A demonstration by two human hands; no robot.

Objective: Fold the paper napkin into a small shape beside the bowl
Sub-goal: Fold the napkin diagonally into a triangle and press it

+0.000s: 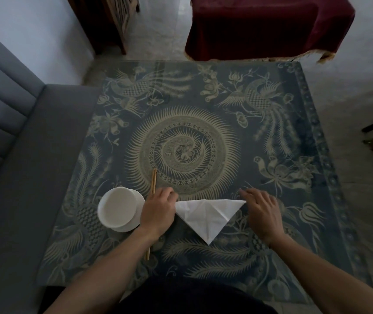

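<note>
A white paper napkin (206,216) lies on the table, folded into a triangle with its point toward me. My left hand (158,214) rests palm down on the napkin's left corner, fingers curled over it. My right hand (262,211) presses on the napkin's right corner with fingertips at the edge. A white bowl (116,207) stands on a white saucer (135,223) just left of my left hand.
A pair of wooden chopsticks (153,181) lies between bowl and napkin, partly under my left wrist. The table (226,109) has a blue patterned top under glass. A grey sofa (22,166) is at the left, a red-draped table (260,26) beyond.
</note>
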